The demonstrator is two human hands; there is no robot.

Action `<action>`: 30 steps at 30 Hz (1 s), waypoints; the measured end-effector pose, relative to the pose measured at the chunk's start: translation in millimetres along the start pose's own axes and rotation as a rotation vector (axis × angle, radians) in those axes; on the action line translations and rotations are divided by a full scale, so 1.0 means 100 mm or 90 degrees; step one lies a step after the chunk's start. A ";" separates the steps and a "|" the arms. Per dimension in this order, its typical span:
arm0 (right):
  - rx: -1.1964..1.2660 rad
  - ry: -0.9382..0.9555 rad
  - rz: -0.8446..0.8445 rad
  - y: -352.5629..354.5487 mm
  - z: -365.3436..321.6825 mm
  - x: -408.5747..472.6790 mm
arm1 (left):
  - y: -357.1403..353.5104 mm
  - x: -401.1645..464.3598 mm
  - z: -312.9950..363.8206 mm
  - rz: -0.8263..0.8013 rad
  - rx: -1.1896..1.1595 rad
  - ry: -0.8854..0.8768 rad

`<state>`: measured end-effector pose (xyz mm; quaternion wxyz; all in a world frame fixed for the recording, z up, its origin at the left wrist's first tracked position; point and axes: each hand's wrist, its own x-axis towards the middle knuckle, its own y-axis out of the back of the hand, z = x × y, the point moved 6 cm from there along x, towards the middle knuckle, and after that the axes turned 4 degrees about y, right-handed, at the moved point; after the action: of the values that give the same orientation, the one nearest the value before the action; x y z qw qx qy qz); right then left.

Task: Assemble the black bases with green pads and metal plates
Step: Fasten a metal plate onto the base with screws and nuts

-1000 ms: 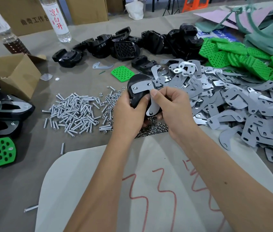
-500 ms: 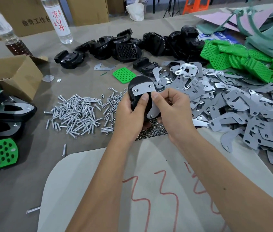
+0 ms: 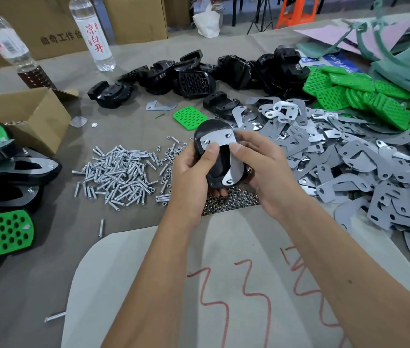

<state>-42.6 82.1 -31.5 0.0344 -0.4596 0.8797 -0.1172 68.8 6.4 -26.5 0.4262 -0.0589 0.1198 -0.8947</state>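
Both hands hold one black base (image 3: 217,163) above the table, with a metal plate (image 3: 220,140) lying on its top face and three screw heads showing in the plate. My left hand (image 3: 195,172) grips the base from the left, thumb pressed on the plate. My right hand (image 3: 264,167) grips it from the right, thumb on the plate too. More black bases (image 3: 224,71) are heaped at the back. Loose metal plates (image 3: 349,167) cover the right side. Green pads (image 3: 374,96) are piled at the far right, and a single green pad (image 3: 190,118) lies just behind the held base.
A pile of screws (image 3: 121,172) lies left of my hands, nuts (image 3: 231,200) under them. Finished assemblies (image 3: 0,187) stack at the left edge beside an open cardboard box (image 3: 23,116). Two bottles (image 3: 93,33) stand at the back. A grey sheet with red marks (image 3: 224,285) lies near me.
The base has tilted so its plated face turns more toward me, and it sits slightly lower between my hands. Both thumbs have shifted along the plate.
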 end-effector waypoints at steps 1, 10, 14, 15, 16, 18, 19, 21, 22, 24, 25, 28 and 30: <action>0.028 0.000 -0.044 -0.03 -0.02 0.00 | -0.01 -0.01 0.00 -0.004 0.002 0.003; 0.020 0.021 -0.032 0.00 -0.06 -0.01 | 0.00 0.00 0.00 0.040 0.052 -0.045; 0.025 0.012 -0.021 -0.03 -0.02 0.00 | 0.04 0.03 -0.03 0.109 0.100 -0.030; 0.031 0.000 -0.026 -0.05 0.00 0.00 | 0.06 0.04 -0.03 0.133 0.128 -0.042; 0.031 -0.008 -0.034 -0.06 0.01 0.00 | 0.07 0.04 -0.01 0.151 0.164 -0.065; 0.015 -0.018 -0.059 -0.07 0.02 -0.02 | 0.06 0.05 0.03 0.180 0.237 -0.111; 0.010 -0.022 -0.075 -0.08 0.02 -0.02 | 0.06 0.04 0.05 0.200 0.265 -0.123; 0.009 -0.022 -0.076 -0.05 0.00 -0.02 | 0.03 0.05 0.08 0.228 0.334 -0.131; 0.011 -0.019 -0.059 -0.01 -0.01 -0.01 | -0.01 0.07 0.09 0.234 0.384 -0.133; 0.012 -0.014 -0.015 0.10 -0.04 0.02 | -0.11 0.12 0.12 0.237 0.512 -0.149; 0.007 -0.008 0.003 0.15 -0.05 0.04 | -0.17 0.15 0.15 0.240 0.567 -0.162; -0.009 0.050 0.078 0.34 -0.14 0.08 | -0.38 0.19 0.22 0.291 0.590 -0.190; 0.000 0.104 0.171 0.52 -0.22 0.10 | -0.52 0.17 0.23 0.322 0.579 -0.217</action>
<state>-94.1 106.3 -22.4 -0.0221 -0.3269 0.9330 -0.1489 23.4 20.9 9.3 0.6241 0.0176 -0.3392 -0.7036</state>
